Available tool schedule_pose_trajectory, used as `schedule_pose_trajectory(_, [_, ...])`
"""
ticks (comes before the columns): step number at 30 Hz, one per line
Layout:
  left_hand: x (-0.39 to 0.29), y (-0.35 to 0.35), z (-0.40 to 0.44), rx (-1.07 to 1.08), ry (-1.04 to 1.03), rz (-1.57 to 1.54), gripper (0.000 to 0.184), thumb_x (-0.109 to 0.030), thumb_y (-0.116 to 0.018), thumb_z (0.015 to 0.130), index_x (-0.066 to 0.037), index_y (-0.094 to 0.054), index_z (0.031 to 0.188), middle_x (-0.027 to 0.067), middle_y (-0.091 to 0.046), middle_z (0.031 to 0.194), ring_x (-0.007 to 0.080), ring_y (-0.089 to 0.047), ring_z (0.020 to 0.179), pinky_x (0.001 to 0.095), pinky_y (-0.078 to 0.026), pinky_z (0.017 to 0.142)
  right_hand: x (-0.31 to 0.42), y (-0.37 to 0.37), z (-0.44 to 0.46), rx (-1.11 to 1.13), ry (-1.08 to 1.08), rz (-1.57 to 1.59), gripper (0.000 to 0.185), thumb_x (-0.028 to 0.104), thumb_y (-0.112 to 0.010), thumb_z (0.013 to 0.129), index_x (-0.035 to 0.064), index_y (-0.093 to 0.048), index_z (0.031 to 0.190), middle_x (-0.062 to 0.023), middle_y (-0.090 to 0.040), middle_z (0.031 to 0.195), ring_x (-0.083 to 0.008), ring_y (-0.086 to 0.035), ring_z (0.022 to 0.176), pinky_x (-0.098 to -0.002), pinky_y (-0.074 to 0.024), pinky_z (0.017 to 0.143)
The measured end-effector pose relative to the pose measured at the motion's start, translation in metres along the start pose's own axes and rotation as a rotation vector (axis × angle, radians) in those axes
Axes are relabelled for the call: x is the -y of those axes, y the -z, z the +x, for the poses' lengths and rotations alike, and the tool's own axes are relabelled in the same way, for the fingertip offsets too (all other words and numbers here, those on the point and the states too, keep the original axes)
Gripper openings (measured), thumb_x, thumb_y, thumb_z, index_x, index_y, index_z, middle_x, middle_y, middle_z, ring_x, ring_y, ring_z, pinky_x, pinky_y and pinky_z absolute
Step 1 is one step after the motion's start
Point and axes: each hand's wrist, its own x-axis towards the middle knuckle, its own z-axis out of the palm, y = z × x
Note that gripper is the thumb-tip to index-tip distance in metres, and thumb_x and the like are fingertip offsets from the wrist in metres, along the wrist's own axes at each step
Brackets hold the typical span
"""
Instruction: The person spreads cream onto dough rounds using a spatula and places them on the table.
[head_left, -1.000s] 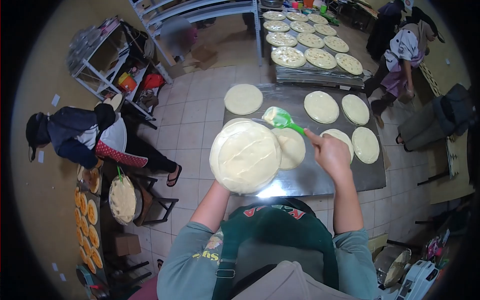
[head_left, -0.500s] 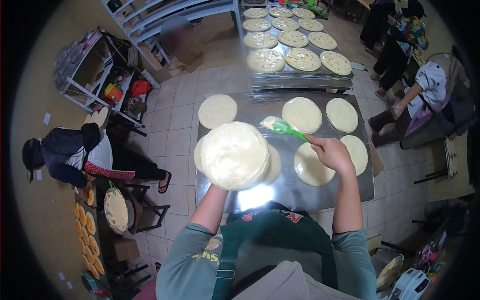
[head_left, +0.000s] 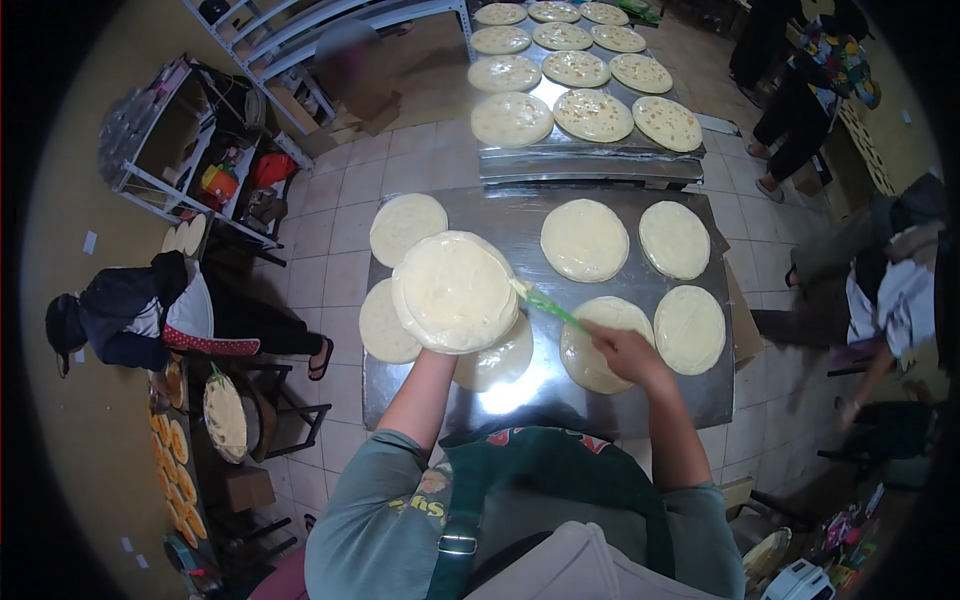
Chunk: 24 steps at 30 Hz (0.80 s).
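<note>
The round flat dough [head_left: 455, 292], coated in pale cream, sits raised on top of the left hand [head_left: 441, 362]; its fingers are hidden underneath, so their spread cannot be told. The right hand [head_left: 622, 352] pinches a green spatula [head_left: 550, 303], its creamy tip at the dough's right edge. Below both hands, a metal table [head_left: 500, 217] holds more pale rounds [head_left: 585, 240], one partly under the right hand.

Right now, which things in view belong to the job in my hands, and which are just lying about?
Seem in use:
- held round, over your left hand
- green spatula, in your right hand
- table rounds

Seem just lying about:
- cardboard box, lower left
- orange item, on the shelf
</note>
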Motion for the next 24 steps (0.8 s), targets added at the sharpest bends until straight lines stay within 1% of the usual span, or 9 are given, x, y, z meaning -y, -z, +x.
schedule_pose_trajectory(2, [0.003, -0.002, 0.016, -0.017, -0.016, -0.028, 0.055, -0.047, -0.035, 0.089, -0.009, -0.040, 0.127, 0.0148, -0.044, 0.128, 0.0307, -0.047, 0.114, 0.0496, -0.041, 0.093, -0.013, -0.019, -0.005, -0.002, 0.010, 0.060, 0.035, 0.023, -0.043, 0.088, 0.0225, -0.050, 0.123, -0.0184, -0.060, 0.097, -0.0333, -0.058, 0.088, -0.0382, -0.0440, 0.078])
schedule_pose_trajectory(4, [0.010, -0.006, 0.034, -0.031, -0.031, -0.056, 0.054, -0.047, -0.035, 0.089, -0.009, -0.040, 0.127, 0.0147, -0.044, 0.128, 0.0306, -0.047, 0.114, 0.0497, -0.041, 0.093, -0.018, -0.034, -0.013, -0.044, 0.062, 0.143, 0.037, 0.015, -0.047, 0.087, 0.0186, -0.049, 0.124, -0.0130, -0.060, 0.074, -0.0154, -0.054, 0.063, -0.0318, -0.0429, 0.063])
schedule_pose_trajectory(5, [0.009, -0.007, 0.044, -0.038, -0.036, -0.070, 0.054, -0.047, -0.035, 0.089, -0.009, -0.040, 0.127, 0.0146, -0.044, 0.128, 0.0306, -0.047, 0.114, 0.0498, -0.041, 0.093, -0.030, -0.046, -0.015, -0.041, 0.062, 0.143, 0.037, 0.015, -0.047, 0.087, 0.0186, -0.049, 0.124, -0.0130, -0.060, 0.074, -0.0154, -0.054, 0.063, -0.0318, -0.0429, 0.063])
schedule_pose_trajectory(8, [0.021, -0.015, 0.074, -0.049, -0.049, -0.111, 0.054, -0.046, -0.034, 0.089, -0.009, -0.040, 0.127, 0.0144, -0.044, 0.128, 0.0304, -0.046, 0.114, 0.0501, -0.040, 0.093, -0.055, -0.066, -0.011, -0.185, 0.435, 0.277, 0.038, 0.013, -0.047, 0.088, 0.0155, -0.047, 0.126, -0.0036, -0.061, 0.076, -0.0125, -0.051, 0.064, -0.0314, -0.0426, 0.063])
schedule_pose_trajectory(14, [0.027, 0.004, 0.107, -0.083, -0.082, -0.189, 0.053, -0.045, -0.034, 0.090, -0.009, -0.040, 0.127, 0.0141, -0.044, 0.128, 0.0302, -0.046, 0.115, 0.0505, -0.040, 0.093, -0.047, -0.029, -0.028, 0.030, 0.053, 0.566, 0.038, 0.014, -0.048, 0.089, 0.0149, -0.047, 0.127, 0.0058, -0.044, 0.068, -0.0055, -0.040, 0.060, -0.0212, -0.0370, 0.054])
schedule_pose_trajectory(16, [0.031, 0.034, 0.112, -0.318, 0.051, -0.302, 0.058, -0.051, -0.027, 0.089, -0.010, -0.040, 0.127, 0.0138, -0.040, 0.132, 0.0327, -0.040, 0.120, 0.0553, -0.030, 0.099, -0.054, -0.023, -0.029, -0.005, -0.009, 0.624, 0.038, 0.015, -0.047, 0.090, 0.0157, -0.047, 0.127, 0.0068, -0.038, 0.065, -0.0029, -0.035, 0.057, -0.0168, -0.0317, 0.050])
schedule_pose_trajectory(18, [0.031, 0.018, 0.100, -0.605, 0.065, -0.297, 0.062, -0.055, -0.025, 0.088, -0.010, -0.038, 0.129, 0.0128, -0.042, 0.129, 0.0299, -0.044, 0.116, 0.0505, -0.037, 0.093, -0.061, -0.017, -0.029, 0.003, -0.027, 0.654, 0.038, 0.016, -0.047, 0.090, 0.0154, -0.046, 0.128, 0.0073, -0.037, 0.065, -0.0026, -0.034, 0.055, -0.0166, -0.0306, 0.049])
schedule_pose_trajectory(21, [0.021, 0.002, 0.094, -0.733, 0.101, 0.236, 0.066, -0.059, -0.031, 0.085, -0.009, -0.038, 0.129, 0.0113, -0.045, 0.125, 0.0272, -0.046, 0.109, 0.0426, -0.040, 0.085, -0.061, -0.014, -0.030, 0.004, -0.058, 0.685, 0.038, 0.016, -0.046, 0.091, 0.0148, -0.045, 0.129, 0.0081, -0.036, 0.064, -0.0018, -0.032, 0.053, -0.0161, -0.0286, 0.046])
schedule_pose_trajectory(24, [-0.006, 0.003, 0.072, -0.771, 0.456, 0.706, 0.067, -0.057, -0.041, 0.082, -0.010, -0.037, 0.128, 0.0060, -0.036, 0.133, 0.0233, -0.040, 0.113, 0.0371, -0.033, 0.087, -0.055, -0.012, -0.031, 0.017, -0.099, 0.738, 0.039, 0.015, -0.046, 0.090, 0.0144, -0.044, 0.129, 0.0075, -0.037, 0.064, -0.0024, -0.033, 0.055, -0.0169, -0.0304, 0.048])
